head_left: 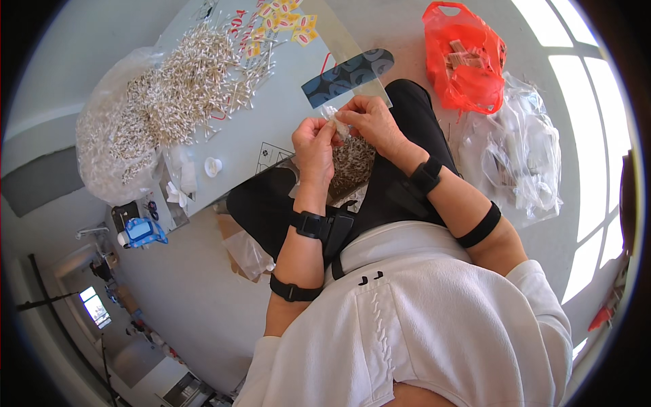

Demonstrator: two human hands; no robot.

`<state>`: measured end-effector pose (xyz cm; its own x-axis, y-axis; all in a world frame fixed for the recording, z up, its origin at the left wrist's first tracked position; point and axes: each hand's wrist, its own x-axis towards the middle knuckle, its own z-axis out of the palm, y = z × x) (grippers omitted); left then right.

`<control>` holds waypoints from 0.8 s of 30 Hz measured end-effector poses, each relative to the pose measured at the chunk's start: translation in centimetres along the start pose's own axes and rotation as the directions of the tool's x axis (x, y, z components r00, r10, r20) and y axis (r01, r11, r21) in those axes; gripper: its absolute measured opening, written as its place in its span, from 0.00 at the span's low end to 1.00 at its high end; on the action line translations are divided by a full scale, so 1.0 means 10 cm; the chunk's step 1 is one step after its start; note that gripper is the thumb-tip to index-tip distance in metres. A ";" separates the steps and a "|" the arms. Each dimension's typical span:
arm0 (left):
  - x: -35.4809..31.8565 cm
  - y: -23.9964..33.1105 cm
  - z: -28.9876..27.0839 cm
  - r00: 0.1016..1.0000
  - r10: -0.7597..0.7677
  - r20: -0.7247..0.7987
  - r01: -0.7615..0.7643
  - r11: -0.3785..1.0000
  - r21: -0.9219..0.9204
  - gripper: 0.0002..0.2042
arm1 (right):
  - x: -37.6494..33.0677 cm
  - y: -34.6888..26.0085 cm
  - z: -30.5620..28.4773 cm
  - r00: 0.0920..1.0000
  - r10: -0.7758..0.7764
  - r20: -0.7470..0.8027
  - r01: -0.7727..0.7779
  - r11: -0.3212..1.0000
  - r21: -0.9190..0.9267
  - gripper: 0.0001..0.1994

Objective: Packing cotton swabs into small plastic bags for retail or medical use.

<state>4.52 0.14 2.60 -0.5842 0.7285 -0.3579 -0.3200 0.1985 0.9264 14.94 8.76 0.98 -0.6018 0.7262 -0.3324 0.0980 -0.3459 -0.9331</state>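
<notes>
So over on the far left a big clear plastic bag [102, 146] is slumping on its side, and a huge heap of cotton swabs [193, 85] is spilling out of it across the pale table [245, 139]. Below the bag, a blue-framed gadget [140, 231] is sitting by the table's corner. A little white cup [213, 167] is standing near the table's front edge, and lower down an open cardboard box [232, 254] is sitting with clear plastic poking out. Up top, a bunch of yellow cards [291, 24] is lying scattered just right of the swabs. Then the left hand [314, 148]: thumb and fingers are pressing together, pinching one side of a small crumpled whitish wrapper [329, 112]. That wrapper is hanging right between the two hands, over the lap, just off the table edge. I can't tell what's inside, fingers are covering a lot of it. A dark patterned strip [348, 76] is lying on the table just beyond it, and below the hands a container of swabs [354, 166] is sitting between the knees. The right hand [375, 125] is curling in and pinching the wrapper's other side. Farther right, a red plastic bag [434, 41] is gaping open on the floor with small packs inside, and another see-through bag [525, 159] is lying crumpled just below it.
</notes>
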 end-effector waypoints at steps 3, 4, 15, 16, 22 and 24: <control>0.01 -0.01 0.01 1.000 0.009 -0.004 -0.009 1.000 0.011 0.04 | 0.04 0.01 0.02 0.999 -0.004 -0.040 0.002 0.998 -0.061 0.09; 0.01 -0.01 0.02 1.000 0.014 -0.001 -0.014 1.000 0.027 0.04 | 0.06 0.01 0.02 0.998 -0.029 -0.050 0.024 0.994 -0.103 0.10; 0.02 -0.01 0.05 1.000 0.003 -0.016 -0.003 1.000 0.002 0.05 | 0.09 -0.02 0.00 0.997 0.046 -0.068 -0.048 0.999 -0.014 0.14; 0.02 -0.01 0.06 1.000 0.011 -0.006 -0.011 1.000 -0.003 0.05 | 0.09 -0.02 0.00 0.996 0.042 -0.085 -0.045 0.998 -0.032 0.15; 0.02 -0.01 0.04 1.000 0.000 -0.005 0.000 1.000 0.006 0.05 | 0.14 0.00 -0.01 0.993 0.114 0.018 -0.115 0.992 0.059 0.13; 0.04 -0.01 0.05 1.000 0.008 -0.005 -0.008 1.000 -0.012 0.05 | 0.11 0.02 -0.04 0.988 0.153 0.011 -0.153 0.975 0.158 0.12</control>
<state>4.71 0.74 2.45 -0.5902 0.7269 -0.3510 -0.3246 0.1844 0.9277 14.59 9.69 0.38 -0.5884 0.6579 -0.4700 0.0622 -0.5428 -0.8376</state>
